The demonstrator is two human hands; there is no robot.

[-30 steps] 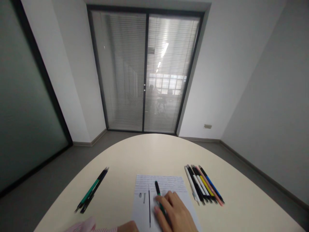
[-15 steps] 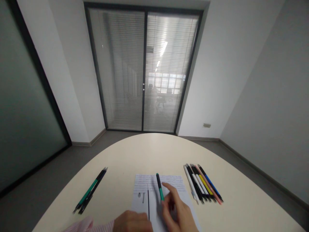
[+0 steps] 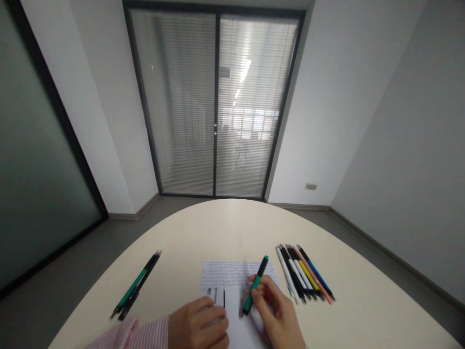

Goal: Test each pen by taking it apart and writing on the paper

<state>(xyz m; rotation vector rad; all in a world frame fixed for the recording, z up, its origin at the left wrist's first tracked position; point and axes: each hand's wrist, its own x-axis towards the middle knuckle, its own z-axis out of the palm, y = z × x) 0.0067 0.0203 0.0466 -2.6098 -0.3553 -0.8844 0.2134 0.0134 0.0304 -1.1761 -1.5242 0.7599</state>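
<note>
In my right hand, thumb and fingers pinch a green and black pen that tilts up to the right over the paper. Its lower end points down at the sheet. My left hand lies on the left side of the paper, fingers curled. A thin dark pen refill lies upright in view by those fingertips, its lower part hidden behind them. Whether they grip it is unclear. Just above the left hand lie a small spring and a small dark piece.
To the right, a row of several pens in white, black, yellow, pink and blue lies on the round table. Left of the paper are a green and black pen and a black pen side by side. Beyond the table stands a glass partition with blinds.
The pen in my right hand has swung from leaning left to leaning right, its lower end now over the paper's middle. My left hand has moved up, covering the refill's lower part.
</note>
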